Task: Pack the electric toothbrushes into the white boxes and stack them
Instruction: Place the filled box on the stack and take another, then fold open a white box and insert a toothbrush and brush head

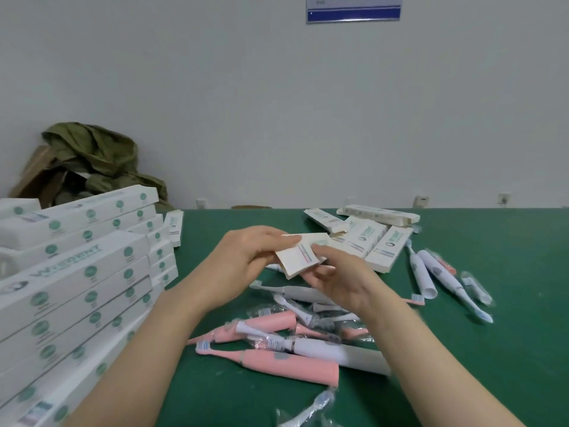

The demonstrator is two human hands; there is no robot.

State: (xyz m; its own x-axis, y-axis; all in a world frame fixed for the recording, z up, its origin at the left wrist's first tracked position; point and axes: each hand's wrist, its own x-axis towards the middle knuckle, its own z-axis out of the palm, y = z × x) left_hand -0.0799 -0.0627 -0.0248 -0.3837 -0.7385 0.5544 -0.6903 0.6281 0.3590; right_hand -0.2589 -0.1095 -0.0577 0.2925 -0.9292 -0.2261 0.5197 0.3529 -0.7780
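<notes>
While both hands meet above the green table (508,349), the left hand (246,260) and right hand (345,282) each pinch one small white cardboard box (300,257) | pink and white plastic electric toothbrushes (277,362) lie heaped beneath | stacked white printed cartons (77,272) at left carry green dots and blurred lettering, perhaps "WISDENT".

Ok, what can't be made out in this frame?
Head view:
White box: contents hidden by its own walls, left hand and right hand.
Blue wall notice: cut by top edge, text too small.
Box stack: runs off left edge, count unclear.
Toothbrush pile: partly under right forearm.
</notes>
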